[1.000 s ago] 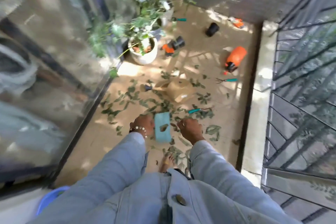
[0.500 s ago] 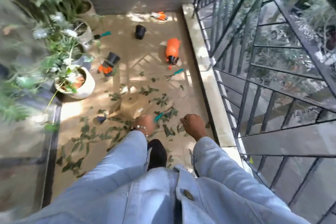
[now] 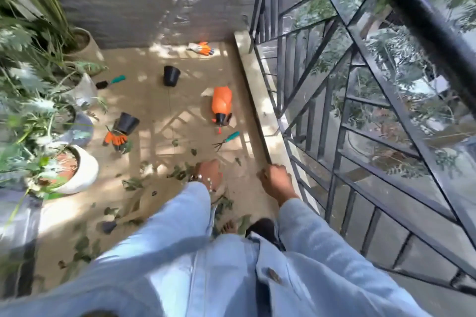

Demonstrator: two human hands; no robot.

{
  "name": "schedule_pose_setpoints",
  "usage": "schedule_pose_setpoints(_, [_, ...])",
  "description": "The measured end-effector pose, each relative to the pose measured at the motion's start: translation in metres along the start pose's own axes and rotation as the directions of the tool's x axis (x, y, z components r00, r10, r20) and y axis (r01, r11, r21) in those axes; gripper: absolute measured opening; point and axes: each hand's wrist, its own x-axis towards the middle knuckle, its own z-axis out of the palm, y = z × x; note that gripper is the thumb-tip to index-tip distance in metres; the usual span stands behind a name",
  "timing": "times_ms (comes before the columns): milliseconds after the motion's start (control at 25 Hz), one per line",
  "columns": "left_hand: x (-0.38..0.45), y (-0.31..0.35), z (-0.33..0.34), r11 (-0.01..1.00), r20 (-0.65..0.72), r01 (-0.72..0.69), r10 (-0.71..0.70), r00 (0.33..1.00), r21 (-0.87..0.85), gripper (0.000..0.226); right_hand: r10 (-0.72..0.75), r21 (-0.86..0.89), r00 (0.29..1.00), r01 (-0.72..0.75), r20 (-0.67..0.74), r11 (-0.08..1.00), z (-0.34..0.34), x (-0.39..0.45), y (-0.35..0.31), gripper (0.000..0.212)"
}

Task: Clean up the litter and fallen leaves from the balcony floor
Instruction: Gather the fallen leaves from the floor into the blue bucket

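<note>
Green fallen leaves lie scattered over the tan balcony floor, mostly near my feet and to the left. My left hand, with a bead bracelet at the wrist, hangs blurred above the leaves; its fingers are not readable. My right hand is curled into a fist beside the concrete ledge, with nothing visible in it. Light denim sleeves cover both arms. A crumpled brown paper piece lies blurred on the floor to the left of my left arm.
An orange spray bottle, a teal-handled hand rake, two black pots, orange gloves and a trowel lie ahead. Potted plants with a white pot line the left; a black railing runs along the right.
The view has swung right and forward toward the railing. Both hands have risen from the floor, and the teal object that stood between them a second ago is out of sight.
</note>
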Motion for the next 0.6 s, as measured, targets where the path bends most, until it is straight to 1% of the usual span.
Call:
schedule_pose_setpoints(80, [0.027, 0.009, -0.02, 0.999, -0.017, 0.053, -0.053, 0.998, -0.002, 0.036, -0.018, -0.011, 1.0, 0.018, 0.002, 1.0, -0.02, 0.032, -0.013, 0.036])
schedule_pose_setpoints(200, [0.066, 0.005, -0.045, 0.998, -0.053, 0.055, -0.056, 0.997, -0.006, 0.035, -0.108, -0.025, 0.994, 0.108, 0.003, 0.994, -0.04, 0.082, -0.035, 0.033])
schedule_pose_setpoints(240, [0.079, 0.002, -0.055, 0.997, -0.032, 0.081, -0.081, 0.996, 0.011, 0.034, -0.138, -0.037, 0.99, 0.138, 0.015, 0.99, -0.048, 0.103, -0.044, 0.032])
schedule_pose_setpoints(320, [0.109, -0.004, -0.075, 0.988, -0.012, 0.151, -0.151, 0.988, -0.019, 0.036, -0.205, -0.055, 0.977, 0.208, 0.052, 0.977, -0.061, 0.152, -0.065, 0.032])
schedule_pose_setpoints(400, [0.14, -0.01, -0.102, 0.962, 0.004, 0.225, -0.227, 0.974, -0.157, 0.038, -0.277, -0.081, 0.958, 0.282, 0.074, 0.956, -0.074, 0.203, -0.09, 0.033])
schedule_pose_setpoints(440, [0.155, -0.015, -0.117, 0.956, -0.035, 0.25, -0.258, 0.966, -0.153, 0.04, -0.314, -0.099, 0.946, 0.321, 0.074, 0.942, -0.081, 0.225, -0.102, 0.033])
schedule_pose_setpoints(480, [0.177, -0.025, -0.131, 0.935, -0.063, 0.309, -0.323, 0.944, -0.176, 0.04, -0.359, -0.114, 0.93, 0.366, 0.08, 0.924, -0.092, 0.251, -0.117, 0.033])
schedule_pose_setpoints(520, [0.195, -0.035, -0.143, 0.919, -0.093, 0.331, -0.356, 0.93, -0.213, 0.036, -0.386, -0.105, 0.918, 0.394, 0.089, 0.913, -0.101, 0.275, -0.13, 0.032])
schedule_pose_setpoints(560, [0.21, -0.041, -0.156, 0.896, -0.124, 0.363, -0.403, 0.907, -0.255, 0.033, -0.397, -0.099, 0.91, 0.409, 0.122, 0.907, -0.111, 0.3, -0.145, 0.032])
schedule_pose_setpoints(600, [0.225, -0.041, -0.181, 0.872, -0.118, 0.394, -0.441, 0.89, -0.29, 0.036, -0.404, -0.113, 0.902, 0.421, 0.151, 0.9, -0.125, 0.328, -0.165, 0.032])
